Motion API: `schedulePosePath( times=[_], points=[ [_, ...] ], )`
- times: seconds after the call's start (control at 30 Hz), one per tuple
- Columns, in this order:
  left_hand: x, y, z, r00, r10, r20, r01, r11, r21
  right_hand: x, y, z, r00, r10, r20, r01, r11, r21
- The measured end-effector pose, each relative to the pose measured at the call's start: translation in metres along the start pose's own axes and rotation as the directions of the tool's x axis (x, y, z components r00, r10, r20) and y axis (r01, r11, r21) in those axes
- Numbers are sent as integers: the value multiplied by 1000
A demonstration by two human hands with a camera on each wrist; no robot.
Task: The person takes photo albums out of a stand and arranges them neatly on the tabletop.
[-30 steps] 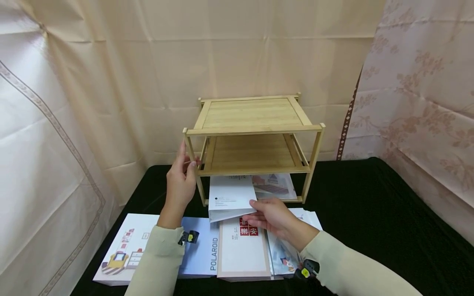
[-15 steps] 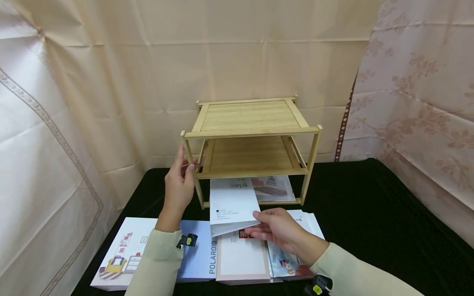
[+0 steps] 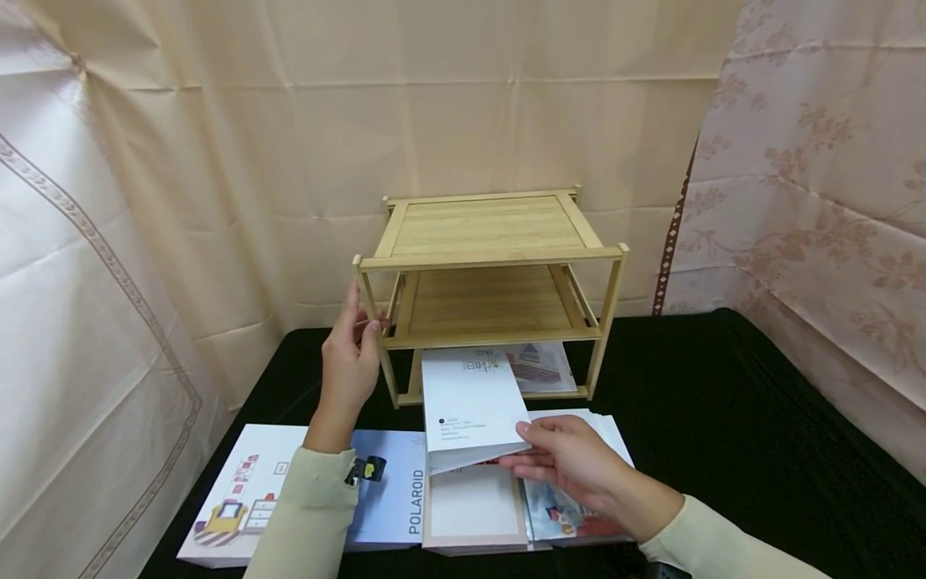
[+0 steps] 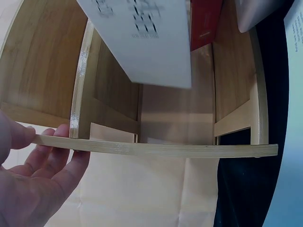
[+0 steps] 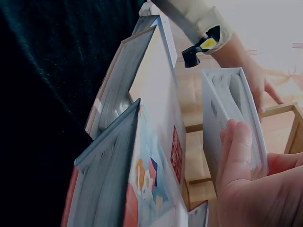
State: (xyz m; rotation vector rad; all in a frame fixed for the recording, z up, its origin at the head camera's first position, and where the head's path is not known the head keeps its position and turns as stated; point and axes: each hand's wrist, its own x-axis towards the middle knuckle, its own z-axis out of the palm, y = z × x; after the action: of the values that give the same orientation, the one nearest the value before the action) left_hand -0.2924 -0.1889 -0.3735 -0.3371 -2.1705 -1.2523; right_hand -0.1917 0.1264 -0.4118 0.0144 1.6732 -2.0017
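My right hand [image 3: 586,466] grips a white photo album [image 3: 470,402] by its near right corner, thumb on the cover and fingers beneath. Clear sleeves show between its covers in the right wrist view. The album's far end lies under the lower board of a bamboo rack [image 3: 499,225], and its near end hangs over the albums in front. With thumb and fingers, my left hand [image 3: 347,362] holds the rack's front left post [image 4: 156,150]. Beside the white album, a grey picture-covered album [image 3: 546,366] lies in the rack's bottom space, partly hidden.
Along the front lie a white album with an armchair picture [image 3: 227,515], a blue POLAROID album [image 3: 387,498], a pale bordered album [image 3: 473,515] and a light blue cartoon album [image 3: 542,515]. Black cloth [image 3: 709,434] covers the table; curtains [image 3: 470,121] stand behind.
The white album has come farther out of the rack, toward me and somewhat to the right, in my right hand. My left hand stays at the post.
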Motion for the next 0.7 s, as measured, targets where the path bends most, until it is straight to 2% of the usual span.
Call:
schedulePosePath(
  times=[0.4, 0.7],
  points=[
    [-2, 0, 0, 1000, -14, 1, 14, 1000, 6, -30, 5, -18, 997, 72, 33, -72, 997, -5],
    [-1, -1, 0, 1000, -10, 2, 10, 1000, 19, -48, 17, -39, 995, 82, 51, -82, 997, -7]
  ],
)
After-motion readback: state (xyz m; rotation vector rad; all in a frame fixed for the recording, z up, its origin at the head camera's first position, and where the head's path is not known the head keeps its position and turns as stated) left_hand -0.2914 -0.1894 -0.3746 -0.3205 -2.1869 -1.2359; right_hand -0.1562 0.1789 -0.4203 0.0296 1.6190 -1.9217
